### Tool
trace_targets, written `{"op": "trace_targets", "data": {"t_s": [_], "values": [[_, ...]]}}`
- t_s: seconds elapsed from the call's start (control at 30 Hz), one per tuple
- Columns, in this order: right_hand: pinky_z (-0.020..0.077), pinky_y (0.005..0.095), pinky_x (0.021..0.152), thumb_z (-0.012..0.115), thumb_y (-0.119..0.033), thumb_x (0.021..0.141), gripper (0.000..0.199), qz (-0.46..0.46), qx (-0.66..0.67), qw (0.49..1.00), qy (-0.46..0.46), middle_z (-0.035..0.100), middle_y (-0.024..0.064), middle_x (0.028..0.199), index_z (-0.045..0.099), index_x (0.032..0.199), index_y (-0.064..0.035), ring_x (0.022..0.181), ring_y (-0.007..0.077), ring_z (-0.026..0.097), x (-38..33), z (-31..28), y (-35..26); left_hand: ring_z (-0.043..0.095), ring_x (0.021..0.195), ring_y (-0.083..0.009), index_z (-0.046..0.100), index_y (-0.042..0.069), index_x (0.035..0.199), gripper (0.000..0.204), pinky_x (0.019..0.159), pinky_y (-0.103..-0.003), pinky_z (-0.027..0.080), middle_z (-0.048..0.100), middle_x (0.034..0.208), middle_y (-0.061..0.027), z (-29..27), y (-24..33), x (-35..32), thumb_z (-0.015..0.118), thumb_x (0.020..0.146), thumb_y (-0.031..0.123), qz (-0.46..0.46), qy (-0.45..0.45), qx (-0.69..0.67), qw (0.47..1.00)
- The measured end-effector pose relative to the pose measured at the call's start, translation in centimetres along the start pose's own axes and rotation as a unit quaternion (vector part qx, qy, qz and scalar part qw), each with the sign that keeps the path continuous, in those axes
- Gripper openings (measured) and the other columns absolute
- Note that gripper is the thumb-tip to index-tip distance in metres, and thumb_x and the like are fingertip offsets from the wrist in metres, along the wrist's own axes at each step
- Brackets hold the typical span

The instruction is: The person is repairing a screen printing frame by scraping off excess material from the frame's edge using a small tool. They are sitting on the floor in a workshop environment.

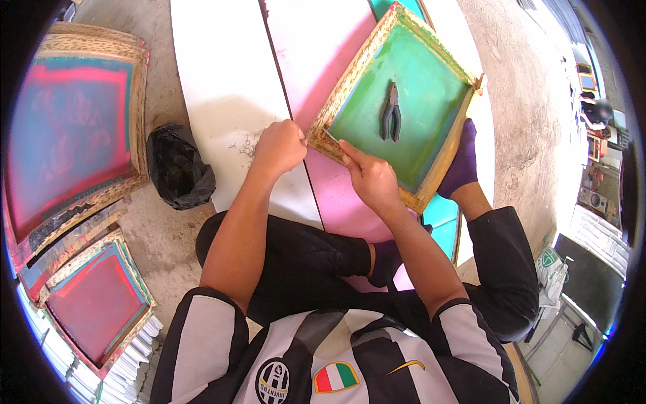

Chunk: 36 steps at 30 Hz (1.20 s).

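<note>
A wooden screen-printing frame (441, 176) with green mesh lies tilted in front of me, smeared with green along its edges. On the mesh rests a pair of pliers (391, 113) with dark handles. My right hand (374, 180) is closed round a thin metal tool (331, 135), its index finger pointing along it. The tool's tip meets the frame's near-left wooden bar; its handle is hidden in the hand. My left hand (279, 145) makes a fist beside that frame corner; what it holds, if anything, is hidden. Small dark wire-like bits (246, 144) lie scattered left of this fist.
White and pink boards (222, 40) lie under the work. A crumpled black plastic bag (178, 165) sits on the concrete floor to the left, beside a larger pink-and-blue screen frame (74, 128) and a smaller red one (97, 296). My socked foot (461, 158) touches the green frame's right side.
</note>
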State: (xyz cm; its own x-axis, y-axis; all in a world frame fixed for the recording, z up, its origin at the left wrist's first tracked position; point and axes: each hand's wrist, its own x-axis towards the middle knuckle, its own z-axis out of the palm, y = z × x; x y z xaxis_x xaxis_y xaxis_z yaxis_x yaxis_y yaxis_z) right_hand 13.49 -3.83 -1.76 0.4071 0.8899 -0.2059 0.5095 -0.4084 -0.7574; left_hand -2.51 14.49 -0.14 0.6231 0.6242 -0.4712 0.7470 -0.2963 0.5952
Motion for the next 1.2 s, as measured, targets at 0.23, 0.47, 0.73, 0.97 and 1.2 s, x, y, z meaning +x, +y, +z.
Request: {"op": "trace_targets", "data": {"t_s": [0.23,0.47,0.73,0.97,1.2], "values": [[0.0559,0.0368,0.074,0.065,-0.019,0.101,0.031,0.295,0.240,0.920,-0.093,0.075,0.0153,0.101,0.070,0.129,-0.0055,0.083,0.0224,0.071,0.6,-2.0,-3.8,0.070,0.078,-0.0420,0.074,-0.001,0.081,0.015,0.075,-0.048,0.055,0.069,0.079,-0.0257,-0.1,-0.1,0.1,0.071,0.083,0.013,-0.023,-0.012,-0.014,1.000],[0.0579,0.0501,0.078,0.068,-0.018,0.096,0.030,-0.050,-0.061,0.994,0.069,0.073,0.0241,0.105,0.072,0.125,-0.0125,0.088,0.0440,0.072,-2.1,0.5,-3.2,0.071,0.082,-0.0422,0.076,0.000,0.084,0.015,0.078,-0.048,0.056,0.070,0.083,-0.0257,-0.1,0.0,0.0,0.071,0.084,0.014,-0.020,-0.007,-0.010,1.000],[0.0591,0.0500,0.072,0.067,-0.019,0.093,0.032,0.010,-0.273,0.962,0.008,0.073,0.0207,0.089,0.072,0.124,-0.0156,0.079,0.0386,0.073,-1.8,-0.5,-6.7,0.070,0.082,-0.0439,0.074,-0.001,0.080,0.012,0.078,-0.051,0.055,0.069,0.081,-0.0267,0.4,-0.3,0.0,0.068,0.079,0.008,0.008,0.011,0.016,1.000],[0.0587,0.0478,0.071,0.066,-0.019,0.095,0.030,0.028,-0.189,0.982,-0.004,0.073,0.0219,0.092,0.072,0.124,-0.0126,0.077,0.0401,0.073,-1.1,0.1,-5.4,0.071,0.085,-0.0433,0.072,-0.002,0.075,0.009,0.081,-0.051,0.057,0.071,0.083,-0.0269,0.2,0.7,-0.3,0.065,0.074,0.003,0.012,0.015,0.062,0.998],[0.0571,0.0404,0.081,0.067,-0.013,0.097,0.033,-0.006,-0.075,0.997,0.024,0.073,0.0242,0.106,0.070,0.129,-0.0053,0.087,0.0401,0.073,-1.9,0.9,-3.0,0.071,0.080,-0.0425,0.075,-0.001,0.079,0.013,0.078,-0.050,0.056,0.069,0.079,-0.0268,0.4,0.0,-0.2,0.067,0.082,0.009,0.022,0.020,0.013,0.999]]}}
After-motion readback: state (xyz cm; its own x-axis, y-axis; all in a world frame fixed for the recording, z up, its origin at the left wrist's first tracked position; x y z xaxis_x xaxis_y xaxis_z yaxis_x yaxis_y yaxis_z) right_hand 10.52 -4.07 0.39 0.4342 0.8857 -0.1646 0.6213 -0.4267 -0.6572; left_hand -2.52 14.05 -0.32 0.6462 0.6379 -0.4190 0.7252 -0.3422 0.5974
